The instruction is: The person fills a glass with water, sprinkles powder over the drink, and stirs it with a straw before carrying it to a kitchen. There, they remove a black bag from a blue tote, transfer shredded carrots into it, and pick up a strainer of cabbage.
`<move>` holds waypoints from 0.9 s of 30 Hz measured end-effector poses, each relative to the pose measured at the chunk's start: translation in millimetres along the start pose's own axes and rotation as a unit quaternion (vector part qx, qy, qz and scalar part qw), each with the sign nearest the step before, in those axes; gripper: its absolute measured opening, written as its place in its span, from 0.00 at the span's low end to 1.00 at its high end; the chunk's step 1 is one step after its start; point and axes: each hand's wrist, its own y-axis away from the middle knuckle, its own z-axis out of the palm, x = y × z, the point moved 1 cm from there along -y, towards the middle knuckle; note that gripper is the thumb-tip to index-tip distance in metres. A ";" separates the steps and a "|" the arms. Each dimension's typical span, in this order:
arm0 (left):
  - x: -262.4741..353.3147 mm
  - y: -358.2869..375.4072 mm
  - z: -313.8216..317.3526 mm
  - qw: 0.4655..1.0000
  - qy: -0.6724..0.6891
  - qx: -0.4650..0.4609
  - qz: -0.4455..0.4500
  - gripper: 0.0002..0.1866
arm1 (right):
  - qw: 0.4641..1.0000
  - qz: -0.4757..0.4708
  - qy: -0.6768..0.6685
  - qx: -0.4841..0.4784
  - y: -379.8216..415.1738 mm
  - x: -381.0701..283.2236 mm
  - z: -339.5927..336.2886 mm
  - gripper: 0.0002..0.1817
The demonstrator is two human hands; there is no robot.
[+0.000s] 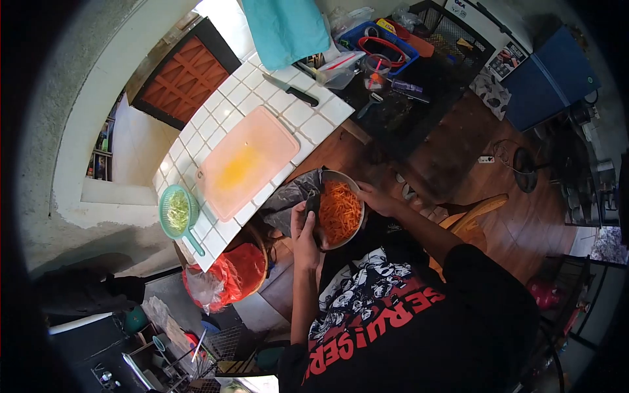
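A round metal bowl (356,234) filled with shredded carrot (340,212) is held in front of my body. My right hand (377,199) grips its far right rim, fingers mostly behind it. On the bowl's left side, my left hand (304,229) is closed with the thumb up, at a crumpled dark plastic bag (285,200) that hangs by the rim. Part of that bag seems gathered in the fingers. Beyond lies a pink cutting board (265,141) with an orange stain, on the white tiled counter (223,105).
A green strainer (164,226) of pale shreds sits at the counter's left corner. A black-handled knife (291,90) lies behind the board. A peeler (370,105) and blue basket (409,49) rest on the dark table. Below the counter is a red plastic bag (239,272).
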 end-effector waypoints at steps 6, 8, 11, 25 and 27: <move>24.8 9.2 13.6 0.990 0.136 0.027 0.008 0.13 | 0.940 -0.103 0.257 0.201 14.4 -49.4 12.9 0.21; 29.9 10.4 18.1 0.987 0.162 0.019 0.012 0.13 | 0.826 -0.237 0.432 0.273 23.1 -69.0 18.3 0.23; 33.7 8.7 25.6 0.978 0.205 -0.038 -0.001 0.14 | 0.797 -0.288 0.441 0.295 40.1 -113.8 32.8 0.26; 28.3 -7.2 44.9 0.941 0.303 -0.139 -0.048 0.12 | 0.656 -0.288 0.635 0.289 50.9 -139.2 11.3 0.33; 27.9 -6.9 45.2 0.941 0.306 -0.138 -0.050 0.12 | 0.642 -0.301 0.645 0.287 51.2 -132.4 7.8 0.32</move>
